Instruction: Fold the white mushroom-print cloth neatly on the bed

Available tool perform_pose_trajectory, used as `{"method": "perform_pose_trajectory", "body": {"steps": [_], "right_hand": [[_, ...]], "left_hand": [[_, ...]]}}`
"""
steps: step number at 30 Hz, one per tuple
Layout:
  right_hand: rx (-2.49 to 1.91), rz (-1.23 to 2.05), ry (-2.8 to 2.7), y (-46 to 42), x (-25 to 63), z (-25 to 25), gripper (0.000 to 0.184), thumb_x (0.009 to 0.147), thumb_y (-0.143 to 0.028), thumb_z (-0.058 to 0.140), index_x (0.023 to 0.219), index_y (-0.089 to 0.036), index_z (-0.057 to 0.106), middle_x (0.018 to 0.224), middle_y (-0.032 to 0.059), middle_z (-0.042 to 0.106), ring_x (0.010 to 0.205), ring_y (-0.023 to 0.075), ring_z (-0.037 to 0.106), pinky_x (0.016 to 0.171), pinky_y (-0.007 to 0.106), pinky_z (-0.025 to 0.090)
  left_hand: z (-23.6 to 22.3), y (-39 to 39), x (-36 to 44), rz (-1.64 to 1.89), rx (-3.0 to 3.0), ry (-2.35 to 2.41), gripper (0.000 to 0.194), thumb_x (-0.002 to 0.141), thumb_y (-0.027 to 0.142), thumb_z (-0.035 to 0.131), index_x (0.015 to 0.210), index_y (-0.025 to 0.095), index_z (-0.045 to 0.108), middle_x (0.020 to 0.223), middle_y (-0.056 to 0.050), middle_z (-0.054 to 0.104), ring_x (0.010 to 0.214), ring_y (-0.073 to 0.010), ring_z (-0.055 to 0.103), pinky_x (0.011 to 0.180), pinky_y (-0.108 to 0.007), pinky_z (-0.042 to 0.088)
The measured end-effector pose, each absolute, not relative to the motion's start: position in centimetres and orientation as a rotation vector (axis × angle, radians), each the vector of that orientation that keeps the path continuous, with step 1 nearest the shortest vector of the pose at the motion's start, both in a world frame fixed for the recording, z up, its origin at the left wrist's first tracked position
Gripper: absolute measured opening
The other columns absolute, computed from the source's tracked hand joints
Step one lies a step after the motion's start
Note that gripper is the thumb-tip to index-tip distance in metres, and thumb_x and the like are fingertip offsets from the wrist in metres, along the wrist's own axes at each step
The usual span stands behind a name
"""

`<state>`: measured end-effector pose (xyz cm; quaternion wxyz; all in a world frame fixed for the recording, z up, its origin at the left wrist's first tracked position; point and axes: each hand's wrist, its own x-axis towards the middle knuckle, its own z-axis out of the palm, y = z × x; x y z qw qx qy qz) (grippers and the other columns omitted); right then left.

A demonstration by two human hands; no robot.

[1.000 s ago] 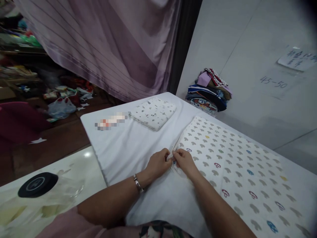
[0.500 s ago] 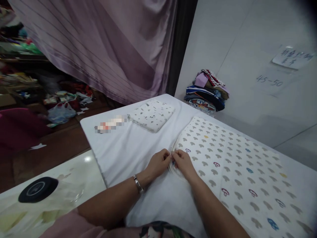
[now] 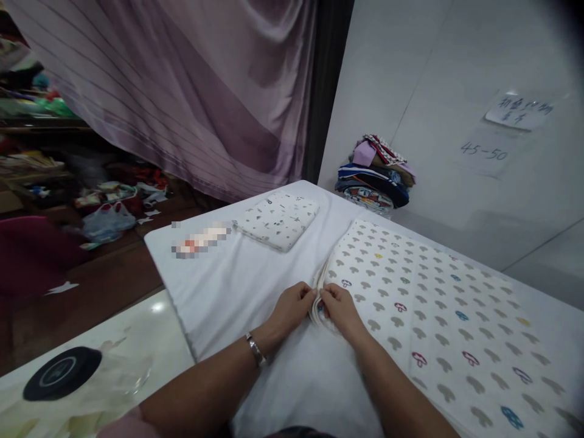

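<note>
A white cloth printed with small grey and coloured mushroom shapes (image 3: 433, 304) lies spread over the right half of a table covered in white fabric (image 3: 237, 274). My left hand (image 3: 292, 307) and my right hand (image 3: 340, 310) meet at the cloth's near left corner. Both have their fingers pinched on the layered edge of the cloth there. A metal bracelet (image 3: 255, 350) sits on my left wrist.
A smaller folded white cloth with dark specks (image 3: 278, 220) lies at the table's far end. A pile of folded coloured fabrics (image 3: 376, 176) rests against the white wall. A purple curtain (image 3: 191, 91) hangs behind. A black round disc (image 3: 61, 372) sits on a glossy surface at left.
The view has shifted slightly. Both hands stay pinched at the same corner of the patterned cloth, with only small finger movement.
</note>
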<state>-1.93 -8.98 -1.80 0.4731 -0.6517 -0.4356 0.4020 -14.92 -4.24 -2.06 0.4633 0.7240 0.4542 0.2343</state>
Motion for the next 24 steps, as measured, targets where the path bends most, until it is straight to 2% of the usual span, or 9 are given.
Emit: {"method": "perform_pose_trajectory", "body": {"steps": [9, 12, 15, 20, 24], "right_hand": [[-1.726, 0.925, -1.126, -8.9, -1.6, -0.5, 0.018, 0.073, -0.028, 0.047, 0.057, -0.019, 0.046, 0.044, -0.0051, 0.048, 0.036, 0.0080, 0.042, 0.038, 0.020, 0.030], [-1.761, 0.933, -1.161, -8.8, -1.7, -0.3, 0.016, 0.072, -0.025, 0.046, 0.057, -0.019, 0.048, 0.045, -0.0049, 0.050, 0.036, 0.0084, 0.045, 0.039, 0.020, 0.033], [-1.773, 0.952, -1.164, -8.6, -2.0, -0.4, 0.015, 0.073, -0.025, 0.047, 0.059, -0.019, 0.048, 0.040, -0.0066, 0.046, 0.036, 0.0090, 0.045, 0.042, 0.020, 0.035], [-1.736, 0.997, -1.121, -8.8, -2.3, -0.2, 0.023, 0.077, -0.032, 0.048, 0.059, -0.019, 0.048, 0.037, -0.0069, 0.044, 0.035, 0.0083, 0.043, 0.041, 0.019, 0.033], [-1.701, 1.024, -1.081, -9.0, -2.5, -0.3, 0.029, 0.077, -0.042, 0.051, 0.060, -0.018, 0.049, 0.037, -0.0070, 0.043, 0.034, 0.0076, 0.041, 0.039, 0.019, 0.029]], "left_hand": [[-1.5, -4.5, -14.9, 0.588, 1.871, 1.216, 0.018, 0.077, 0.033, 0.048, 0.070, 0.018, 0.053, 0.064, 0.002, 0.058, 0.060, -0.0118, 0.051, 0.055, -0.023, 0.033], [-1.0, -4.8, -15.0, 0.584, 2.008, 1.245, 0.015, 0.079, 0.031, 0.047, 0.074, 0.019, 0.054, 0.065, 0.002, 0.059, 0.060, -0.0126, 0.051, 0.055, -0.023, 0.031], [-0.6, -5.2, -15.2, 0.522, 2.189, 1.275, 0.014, 0.081, 0.030, 0.046, 0.079, 0.020, 0.054, 0.067, 0.001, 0.060, 0.062, -0.0140, 0.053, 0.056, -0.025, 0.030], [-0.3, -5.4, -15.4, 0.410, 2.349, 1.254, 0.017, 0.085, 0.031, 0.041, 0.083, 0.020, 0.054, 0.072, -0.002, 0.062, 0.068, -0.0165, 0.057, 0.059, -0.026, 0.030], [-0.4, -5.4, -15.3, 0.473, 2.331, 1.198, 0.015, 0.085, 0.028, 0.041, 0.083, 0.020, 0.053, 0.071, -0.002, 0.061, 0.066, -0.0160, 0.056, 0.059, -0.026, 0.030]]}}
